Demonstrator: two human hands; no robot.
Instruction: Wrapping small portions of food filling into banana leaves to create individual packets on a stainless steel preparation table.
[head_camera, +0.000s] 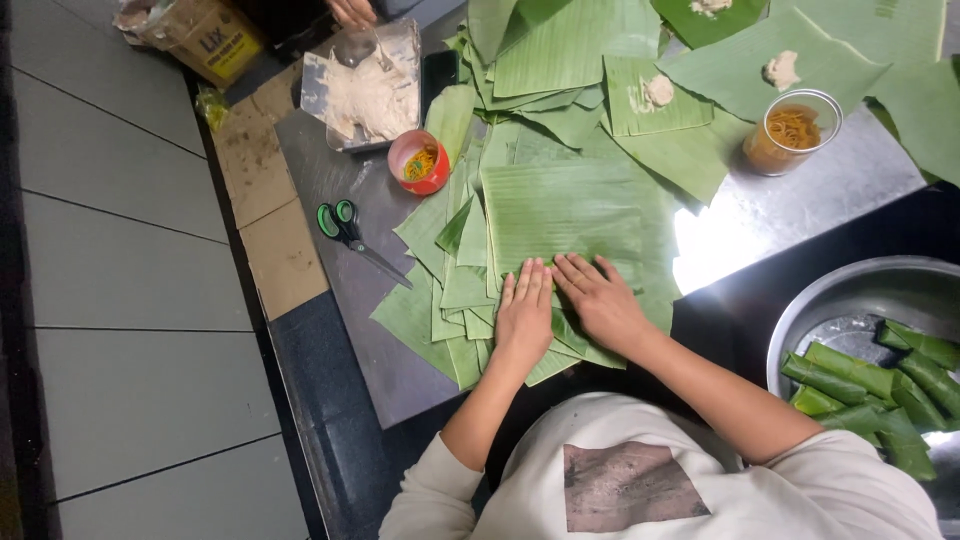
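Two flat hands press on the top sheet of a broad stack of banana leaves (560, 215) that covers much of the steel worktop (800, 210); the left hand (524, 318) and the right hand (603, 303) lie side by side at the near edge of that sheet, fingers spread open and palms down, gripping nothing. The biggest risk looks to be the stack itself: the lower leaves fan out unevenly and overhang the near edge of the counter, so a sideways push could slide several off together. Leaves of this kind probably split along their ribs, so hard pressing or a sharp fold could tear the top sheet. To the right, a metal basin (850, 290) holds rolled green parcels (870, 390); it sits low and apart, at little risk. Farther back, a glass jar (792, 132) of orange filling stands beside leaf edges, and a tugged leaf could tip it. A tray of white dough (365, 90), with another person's hand (352, 10) above it, is well clear. Smaller still, a red cup (419, 162) touches the stack's left side, and green-handled scissors (352, 232) lie just beside the fanned leaves, where a shifting leaf might nudge them.
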